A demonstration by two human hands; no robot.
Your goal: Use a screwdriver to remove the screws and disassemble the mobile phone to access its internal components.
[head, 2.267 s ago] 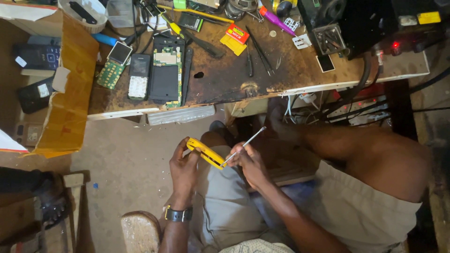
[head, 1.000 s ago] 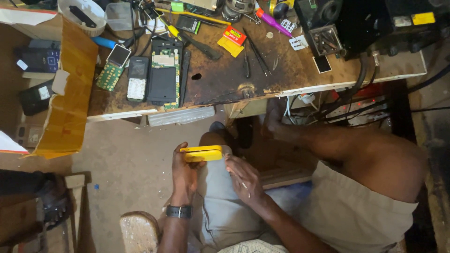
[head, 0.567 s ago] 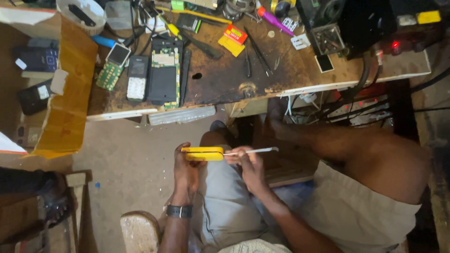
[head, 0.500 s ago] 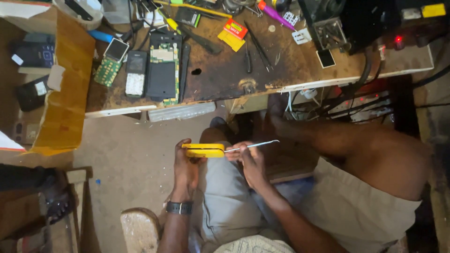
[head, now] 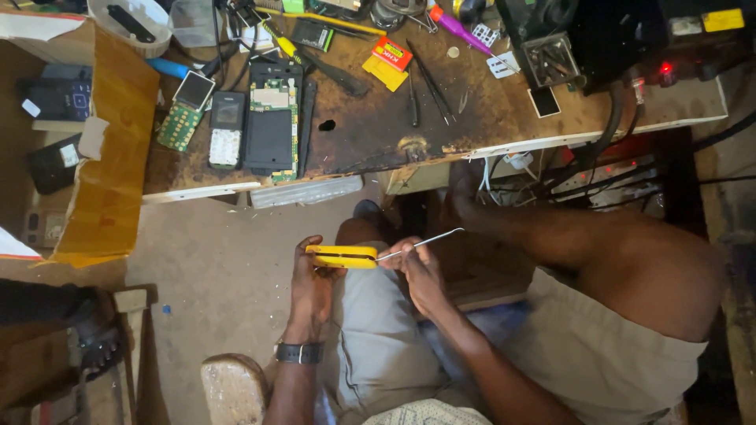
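Yellow phone casing (head: pixel 342 256) is being gripped edgewise by the left hand (head: pixel 309 285); beside it, the right hand (head: pixel 420 271), pinching the thin metal pick (head: pixel 421 243), is risking a slip along its edge.

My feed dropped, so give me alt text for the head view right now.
Seen from above, the left hand grips a yellow phone casing while the right hand presses a thin metal tool against its end. Behind them, a worn wooden workbench holds opened phones and circuit boards.

Dim warm light; workbench (head: pixel 504 118) top brightest, deep shadow beneath; edges dark, slightly soft.
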